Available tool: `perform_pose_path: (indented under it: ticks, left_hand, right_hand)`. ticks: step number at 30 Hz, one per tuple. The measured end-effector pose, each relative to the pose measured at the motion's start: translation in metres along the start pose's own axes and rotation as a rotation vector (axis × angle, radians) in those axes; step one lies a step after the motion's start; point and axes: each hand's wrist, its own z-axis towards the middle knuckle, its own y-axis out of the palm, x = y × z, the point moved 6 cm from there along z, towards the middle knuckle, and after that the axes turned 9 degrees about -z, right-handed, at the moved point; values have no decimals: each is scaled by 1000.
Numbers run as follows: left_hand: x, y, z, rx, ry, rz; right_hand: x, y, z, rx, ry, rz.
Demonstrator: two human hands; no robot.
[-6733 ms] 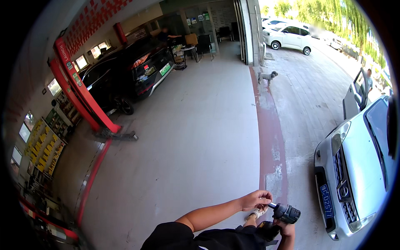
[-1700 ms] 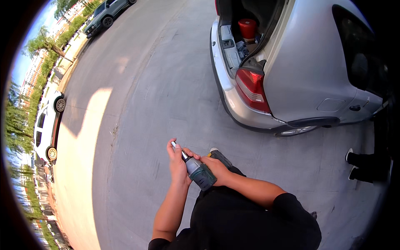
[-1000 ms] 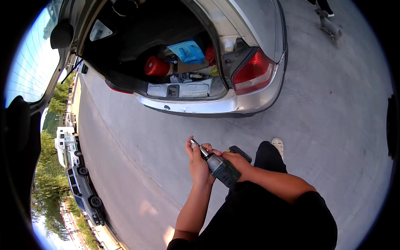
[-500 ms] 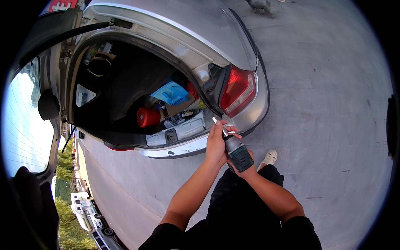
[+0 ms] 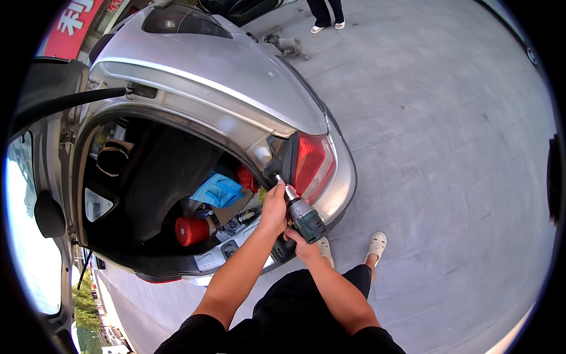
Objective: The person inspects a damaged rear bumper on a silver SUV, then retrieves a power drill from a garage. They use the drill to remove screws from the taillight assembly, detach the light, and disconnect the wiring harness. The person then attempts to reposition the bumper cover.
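A dark green and grey cordless impact wrench point(image 5: 305, 219) is in both my hands at the rear corner of a silver car. My left hand point(image 5: 274, 207) is closed around the front of it, by the metal socket point(image 5: 279, 177). My right hand point(image 5: 299, 243) grips its handle, with most of the fingers hidden behind the tool. The socket tip is at the black recess on the inner side of the red tail light point(image 5: 311, 159); I cannot tell whether it touches anything.
The open trunk point(image 5: 177, 153) holds a red container point(image 5: 191, 231), a blue bag point(image 5: 217, 190) and several loose things. The raised tailgate point(image 5: 50, 177) hangs at the left. Beyond the car are a grey dog point(image 5: 287, 45) and a person's legs point(image 5: 325, 13).
Both hands have brought the impact wrench up and left to the tail light. The view has shifted, showing more of the car, and my second shoe now shows.
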Motion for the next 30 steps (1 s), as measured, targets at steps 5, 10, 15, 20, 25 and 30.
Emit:
perform_pose_path:
  ticks: [5,10,15,20,25,30]
  left_hand:
    - [6,-4,9,-43,-11,5]
    - [7,-14,12,29,-39,54]
    - [12,-18,19,9,-10,160]
    - [15,-24,21,-26,46,329]
    - [8,-25,23,-36,66,293]
    - [4,-25,21,-54,17,189]
  right_hand:
    - [6,9,2,70,-84,-62]
    - [6,13,2,98,-58,-170]
    - [5,17,4,107,-91,-53]
    - [9,18,5,98,-43,-67]
    - [0,11,9,65,-129,-156]
    - [-4,7,11,61,-166,-244]
